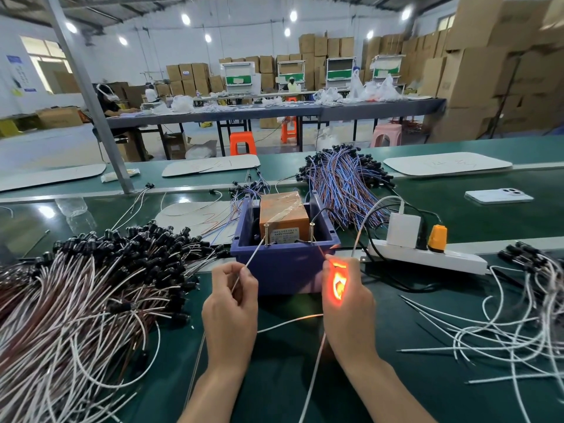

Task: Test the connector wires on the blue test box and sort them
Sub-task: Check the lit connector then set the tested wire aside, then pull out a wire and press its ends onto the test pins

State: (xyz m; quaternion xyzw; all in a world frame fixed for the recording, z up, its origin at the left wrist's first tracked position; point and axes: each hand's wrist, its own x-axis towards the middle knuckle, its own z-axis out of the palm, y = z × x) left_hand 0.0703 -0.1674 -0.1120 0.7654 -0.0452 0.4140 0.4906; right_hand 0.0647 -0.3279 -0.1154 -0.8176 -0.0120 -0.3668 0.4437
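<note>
Our left hand [232, 296] pinches a white lead [253, 254] to a screw [266, 235] on the blue test box [283, 267]; our right hand [345, 297] grips a glowing connector [339, 285].

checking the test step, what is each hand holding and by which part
Left hand pinches the white lead just behind its tip, by the left screw. Right hand grips the glowing connector head itself.

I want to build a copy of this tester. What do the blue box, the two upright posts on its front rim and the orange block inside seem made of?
Blue test box: likely moulded plastic, matte, thick rim. Posts: metal screws, by their threads and pale shine. Orange block: casing unclear, perhaps plastic; glossy clear tape over it shows creases and glare.
</note>
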